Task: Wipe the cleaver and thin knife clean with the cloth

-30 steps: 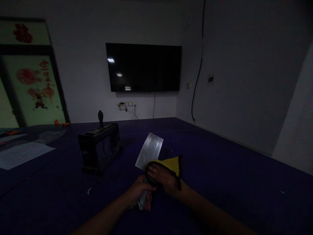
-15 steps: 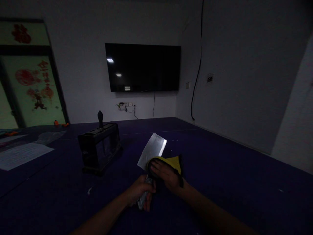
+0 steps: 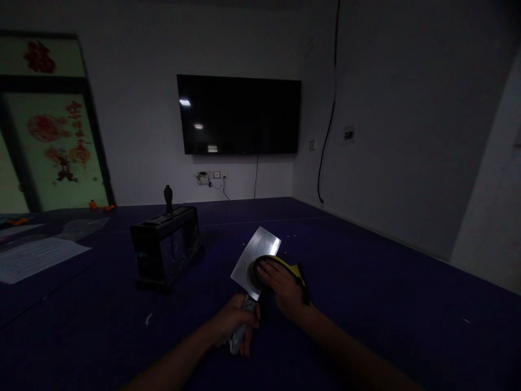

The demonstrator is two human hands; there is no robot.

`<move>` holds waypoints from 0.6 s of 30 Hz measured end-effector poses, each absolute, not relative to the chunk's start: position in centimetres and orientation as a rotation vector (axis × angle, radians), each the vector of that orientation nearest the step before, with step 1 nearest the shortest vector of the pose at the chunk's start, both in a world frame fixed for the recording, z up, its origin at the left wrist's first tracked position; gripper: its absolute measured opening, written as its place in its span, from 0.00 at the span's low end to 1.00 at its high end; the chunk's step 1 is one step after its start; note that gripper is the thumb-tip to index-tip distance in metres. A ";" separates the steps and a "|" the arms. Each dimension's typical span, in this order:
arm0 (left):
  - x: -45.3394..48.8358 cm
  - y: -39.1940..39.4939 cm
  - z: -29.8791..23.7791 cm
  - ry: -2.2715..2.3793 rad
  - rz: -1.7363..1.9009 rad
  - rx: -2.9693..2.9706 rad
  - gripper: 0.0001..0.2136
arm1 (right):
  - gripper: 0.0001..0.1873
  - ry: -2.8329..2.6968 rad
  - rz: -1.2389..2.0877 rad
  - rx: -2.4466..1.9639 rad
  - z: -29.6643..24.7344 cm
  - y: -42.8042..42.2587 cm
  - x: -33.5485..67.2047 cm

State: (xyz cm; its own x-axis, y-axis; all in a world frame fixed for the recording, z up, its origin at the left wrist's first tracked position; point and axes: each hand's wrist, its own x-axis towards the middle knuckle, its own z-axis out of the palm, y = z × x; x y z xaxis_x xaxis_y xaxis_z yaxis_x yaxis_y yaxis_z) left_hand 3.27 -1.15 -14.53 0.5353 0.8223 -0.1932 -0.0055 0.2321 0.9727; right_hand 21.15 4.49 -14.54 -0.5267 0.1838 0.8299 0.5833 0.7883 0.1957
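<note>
A cleaver (image 3: 249, 264) with a broad shiny blade and a greyish handle slants up and away from me in the middle of the head view. My left hand (image 3: 238, 320) is wrapped around its handle. Against the right side of the blade my right hand (image 3: 287, 290) presses a yellow cloth (image 3: 295, 268) with a black edge, its fingers together on the fabric. Part of the blade lies hidden behind the cloth and fingers. To the left stands a black knife block (image 3: 166, 247) with see-through sides and a dark, rounded handle (image 3: 168, 199) sticking up from its top.
A purple-covered table (image 3: 366, 304) spreads below, with small white scraps (image 3: 148, 319) on it. At the left lie a printed paper sheet (image 3: 40, 258), clear plastic wrapping (image 3: 83, 228) and orange items (image 3: 93, 205). A television (image 3: 240, 115) hangs on the far wall; a black cable (image 3: 329, 130) dangles at right.
The cloth has slid from the lower blade near the handle toward the blade's right side, uncovering the part by the handle. The cleaver has shifted slightly right and down in view.
</note>
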 end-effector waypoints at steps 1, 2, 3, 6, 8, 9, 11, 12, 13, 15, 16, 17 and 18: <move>3.3 -1.2 -14.6 0.848 0.682 1.207 0.11 | 0.27 -2.095 -0.578 -0.573 -14.6 4.4 21.1; 3.3 -1.2 -14.6 0.851 0.692 1.204 0.12 | 0.26 -2.087 -0.576 -0.571 -14.7 4.3 21.1; 3.3 -1.3 -14.6 0.851 0.700 1.204 0.12 | 0.26 -2.083 -0.574 -0.563 -14.7 4.2 21.0; 3.4 -1.2 -14.7 0.853 0.723 1.205 0.11 | 0.25 -2.096 -0.563 -0.522 -15.0 3.9 20.8; 3.4 -0.9 -14.9 0.858 0.730 1.206 0.10 | 0.25 -2.110 -0.550 -0.473 -15.1 3.7 20.5; 3.4 -0.8 -15.0 0.860 0.736 1.201 0.09 | 0.25 -2.119 -0.541 -0.440 -15.2 3.5 20.4; 3.4 -0.4 -15.4 0.859 0.754 1.194 0.07 | 0.24 -2.141 -0.518 -0.363 -15.2 3.3 20.2; 3.4 -0.3 -15.6 0.856 0.768 1.190 0.05 | 0.24 -2.151 -0.511 -0.327 -15.2 3.1 20.1; 3.4 -0.2 -15.8 0.851 0.783 1.187 0.04 | 0.23 -2.154 -0.509 -0.295 -15.1 3.0 20.0; 3.4 -0.1 -16.1 0.841 0.811 1.187 0.03 | 0.22 -2.143 -0.517 -0.257 -14.9 2.8 20.0; 3.4 -0.1 -16.1 0.835 0.818 1.190 0.03 | 0.22 -2.134 -0.525 -0.249 -14.8 2.7 20.0; 3.4 -0.1 -16.2 0.829 0.823 1.194 0.03 | 0.21 -2.128 -0.531 -0.247 -14.7 2.6 20.1; 3.4 -0.1 -16.1 0.827 0.819 1.202 0.03 | 0.21 -2.123 -0.533 -0.249 -14.6 2.6 20.1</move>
State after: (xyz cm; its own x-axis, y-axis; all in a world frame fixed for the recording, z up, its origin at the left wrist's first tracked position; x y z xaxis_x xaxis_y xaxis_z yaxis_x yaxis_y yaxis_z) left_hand 3.44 -0.13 -16.13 0.4671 0.8781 -0.1038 -0.0955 0.1668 0.9813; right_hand 20.11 2.60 -14.60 -0.5709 -0.0216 0.8207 0.3682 0.8867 0.2795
